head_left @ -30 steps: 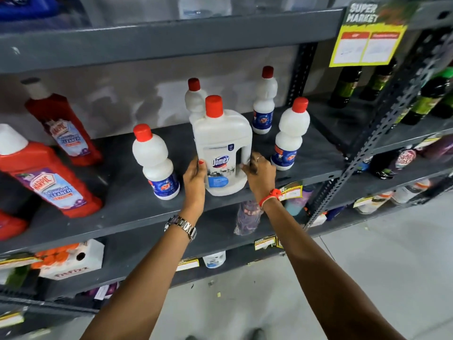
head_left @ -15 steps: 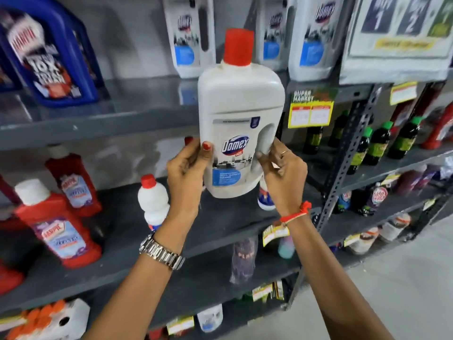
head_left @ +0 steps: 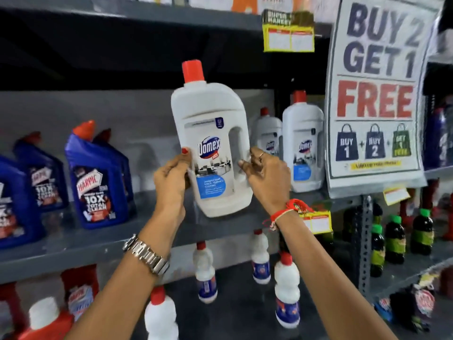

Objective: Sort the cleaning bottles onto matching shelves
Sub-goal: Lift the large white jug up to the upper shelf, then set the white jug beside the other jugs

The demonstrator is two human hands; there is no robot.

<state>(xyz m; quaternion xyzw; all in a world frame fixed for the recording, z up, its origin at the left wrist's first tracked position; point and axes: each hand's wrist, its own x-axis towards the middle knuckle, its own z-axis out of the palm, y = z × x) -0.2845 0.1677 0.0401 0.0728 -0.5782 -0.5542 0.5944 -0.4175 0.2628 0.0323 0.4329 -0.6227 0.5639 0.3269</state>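
On the far left, blue toilet-cleaner bottles (head_left: 96,177) are standing in a row on the upper shelf (head_left: 73,244); half a second ago only one of them was showing at the top corner, and now they are filling the left side at chest height, since the view has tilted up. Below them, the red bottles (head_left: 49,320) are sinking to the bottom edge.

The left hand (head_left: 170,179) is gripping the left side of the big white bottle (head_left: 212,148), thumb pressing on the front label and fingers wrapping behind. A metal watch (head_left: 147,253) is sitting on that wrist. The bottle is hanging in the air in front of the upper shelf, tilting slightly to the left, its base above the shelf edge and not touching it; a second ago it was standing on the lower shelf (head_left: 232,303), and half a second ago it was upright lower down. Its red cap (head_left: 193,71) is reaching toward the shelf above.

The right hand (head_left: 266,179) is closing on the bottle's right side, fingertips curling into the handle cut-out. A red thread (head_left: 291,207) is circling that wrist.

Beneath the arms, small white bottles (head_left: 286,293) are standing on the lower shelf. To the right, matching white bottles (head_left: 302,143) are standing on the upper shelf, now just beside the held one. Beyond them a promotion sign (head_left: 377,94) is hanging, and dark green-capped bottles (head_left: 394,241) are standing lower right.
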